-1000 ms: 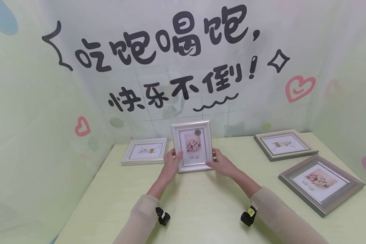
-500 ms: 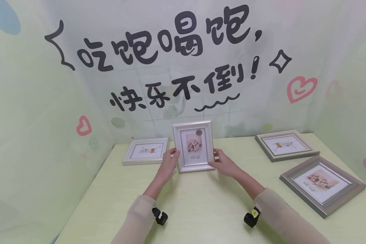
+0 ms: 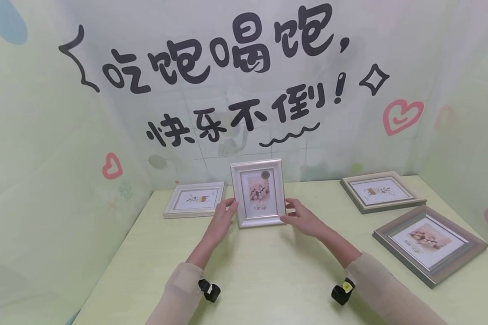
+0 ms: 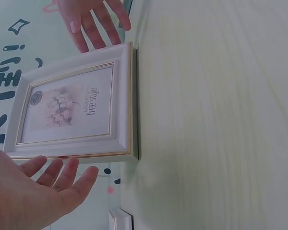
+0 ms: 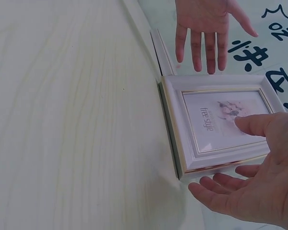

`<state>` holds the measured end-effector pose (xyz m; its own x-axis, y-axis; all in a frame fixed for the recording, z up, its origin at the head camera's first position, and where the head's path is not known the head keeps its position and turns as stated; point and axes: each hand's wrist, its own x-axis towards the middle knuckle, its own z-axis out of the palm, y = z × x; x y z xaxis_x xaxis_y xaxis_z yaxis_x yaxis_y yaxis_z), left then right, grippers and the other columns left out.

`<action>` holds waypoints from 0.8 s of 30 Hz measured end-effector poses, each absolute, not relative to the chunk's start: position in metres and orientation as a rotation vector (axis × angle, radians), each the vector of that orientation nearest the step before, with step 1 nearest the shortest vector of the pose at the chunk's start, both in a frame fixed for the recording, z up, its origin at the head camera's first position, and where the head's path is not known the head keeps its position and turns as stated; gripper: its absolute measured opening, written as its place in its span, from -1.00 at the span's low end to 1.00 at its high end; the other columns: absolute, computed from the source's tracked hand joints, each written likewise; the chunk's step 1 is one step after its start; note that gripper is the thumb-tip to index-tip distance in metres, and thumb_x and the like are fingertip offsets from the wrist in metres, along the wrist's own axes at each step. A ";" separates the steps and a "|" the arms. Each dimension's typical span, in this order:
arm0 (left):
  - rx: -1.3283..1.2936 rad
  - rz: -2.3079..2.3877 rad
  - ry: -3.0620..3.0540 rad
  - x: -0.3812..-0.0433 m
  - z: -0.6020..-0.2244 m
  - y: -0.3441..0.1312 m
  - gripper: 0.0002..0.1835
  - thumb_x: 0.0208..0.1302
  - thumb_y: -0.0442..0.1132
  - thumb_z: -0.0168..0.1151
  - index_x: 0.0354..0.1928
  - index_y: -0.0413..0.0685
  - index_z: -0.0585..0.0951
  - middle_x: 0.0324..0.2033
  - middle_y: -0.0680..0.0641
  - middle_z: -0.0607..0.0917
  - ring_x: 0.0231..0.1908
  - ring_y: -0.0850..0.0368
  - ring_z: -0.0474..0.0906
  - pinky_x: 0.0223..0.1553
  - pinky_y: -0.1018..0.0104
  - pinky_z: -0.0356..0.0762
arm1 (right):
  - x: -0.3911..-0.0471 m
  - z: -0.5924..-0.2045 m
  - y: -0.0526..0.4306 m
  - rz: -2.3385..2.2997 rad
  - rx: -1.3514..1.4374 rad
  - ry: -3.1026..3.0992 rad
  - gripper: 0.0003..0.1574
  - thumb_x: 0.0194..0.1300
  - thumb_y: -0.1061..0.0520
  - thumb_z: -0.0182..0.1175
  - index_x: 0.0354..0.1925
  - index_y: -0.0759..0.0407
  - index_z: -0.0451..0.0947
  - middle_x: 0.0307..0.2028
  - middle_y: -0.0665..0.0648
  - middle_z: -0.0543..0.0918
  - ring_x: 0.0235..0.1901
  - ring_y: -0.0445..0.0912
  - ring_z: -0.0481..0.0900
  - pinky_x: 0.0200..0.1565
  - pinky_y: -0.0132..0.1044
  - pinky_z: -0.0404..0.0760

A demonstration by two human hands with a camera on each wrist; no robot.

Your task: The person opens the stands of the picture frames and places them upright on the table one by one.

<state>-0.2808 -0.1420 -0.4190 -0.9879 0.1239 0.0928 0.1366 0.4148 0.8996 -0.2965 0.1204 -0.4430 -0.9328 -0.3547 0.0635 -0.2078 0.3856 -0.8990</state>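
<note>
At the centre of the head view the white picture frame stands nearly upright on the pale surface, its long axis running bottom to top; its picture side faces the viewer, with the words "free style" near the lower edge. The left hand and right hand flank its sides, fingers loosely extended and gripping nothing; whether any right fingertip touches it I cannot tell. A whitish frame lies flat left of centre; a cream frame lies at right, a brownish frame at lower right.
</note>
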 end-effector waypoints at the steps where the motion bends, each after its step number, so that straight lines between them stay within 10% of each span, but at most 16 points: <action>1: -0.239 -1.678 -2.636 -0.280 -0.418 -0.143 -0.33 0.57 0.10 -0.19 0.44 -0.30 0.19 0.43 -0.35 0.20 0.35 -0.32 0.32 0.29 -0.22 0.42 | -0.296 -0.442 0.121 -1.580 -0.515 2.502 -0.23 0.43 0.18 0.10 0.41 0.51 0.03 0.28 0.59 0.34 0.23 0.45 0.44 0.22 0.17 0.55; 24: 0.063 -1.471 -2.748 -0.284 -0.428 -0.187 -0.38 0.51 0.05 -0.03 0.35 -0.31 0.31 0.32 -0.39 0.43 0.28 -0.33 0.43 0.33 -0.19 0.36 | -0.263 -0.410 0.120 -1.456 -0.532 2.694 -0.21 0.42 0.12 0.14 0.42 0.45 0.09 0.25 0.52 0.42 0.22 0.41 0.48 0.22 0.18 0.54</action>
